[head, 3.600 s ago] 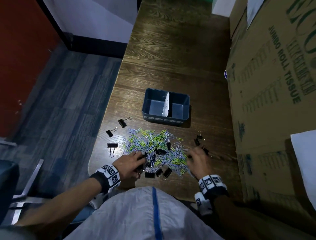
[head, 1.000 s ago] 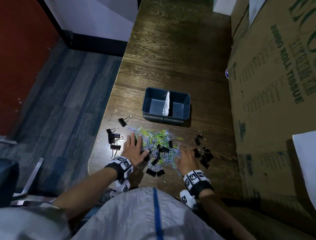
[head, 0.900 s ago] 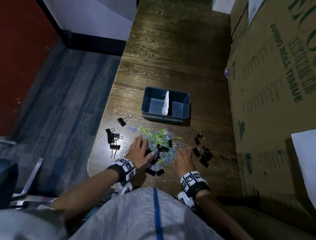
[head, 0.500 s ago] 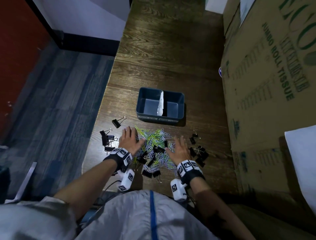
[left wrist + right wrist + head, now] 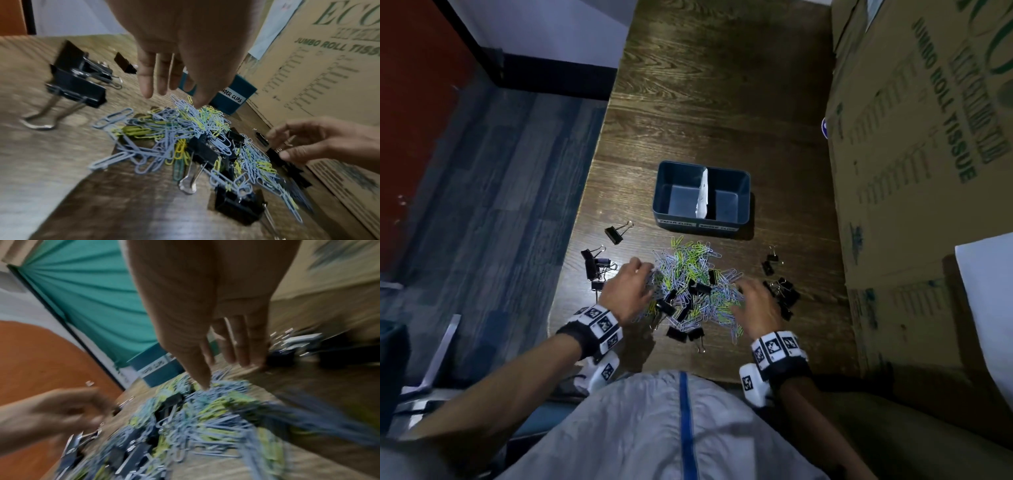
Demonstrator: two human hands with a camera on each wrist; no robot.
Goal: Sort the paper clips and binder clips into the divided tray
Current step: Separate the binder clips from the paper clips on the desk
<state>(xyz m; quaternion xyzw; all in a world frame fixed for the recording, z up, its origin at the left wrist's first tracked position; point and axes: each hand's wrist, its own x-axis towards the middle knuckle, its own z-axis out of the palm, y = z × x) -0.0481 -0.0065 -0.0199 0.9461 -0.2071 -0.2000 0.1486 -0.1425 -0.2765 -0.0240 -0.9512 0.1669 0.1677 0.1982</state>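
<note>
While both hands flank the pile (image 5: 690, 284), the tray (image 5: 702, 224) sits just beyond it, on the far side, long axis running left to right, divider (image 5: 702, 192) splitting it into a left and a right compartment. Both compartments look empty. Labels on the near wall: right one reads "binder clips" in the left wrist view; left one, judging by the head view, paper clips.

Left hand (image 5: 630, 291) at the pile's left edge, fingers spread and relaxed, gripping nothing. Right hand (image 5: 756, 301) at the right edge, fingers loosely bent over the clips, holding nothing that I can see. Each hand lies about equally near the tray; left nearer the paper-clip side.

Counts: paper clips, blue and yellow-green, heaped, far too many to count. Binder clips (image 5: 594, 269), black: one alone far left, a cluster of roughly four beside the left hand, several mixed into the pile, a group of perhaps six right of the right hand. Exact total not readable.

Likely next: scoop forward, away from the body.
</note>
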